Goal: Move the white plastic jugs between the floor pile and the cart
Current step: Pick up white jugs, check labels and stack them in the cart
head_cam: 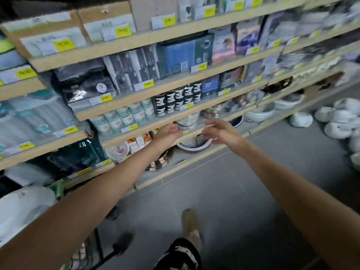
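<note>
Both arms extend forward over the grey tiled floor [233, 191] of a shop aisle. The left hand [168, 133] is loosely curled and holds nothing. The right hand [222, 133] is open with its fingers spread and also holds nothing. The two hands are near each other but apart, in front of a lower shelf of the shelving unit [136, 133], and touch none of the stock. The white plastic jugs [331, 121] lie in a pile on the floor at its far right side, just beside the foot of the shelving unit and well apart from both hands. The wire cart [91, 248] stands at the near left edge of the floor, below the left forearm. A white rounded object [23, 207] lies above the cart, too blurred to identify. One foot [191, 225] is on the floor between the arms. Yellow price tags [65, 45] line the shelf edges.
</note>
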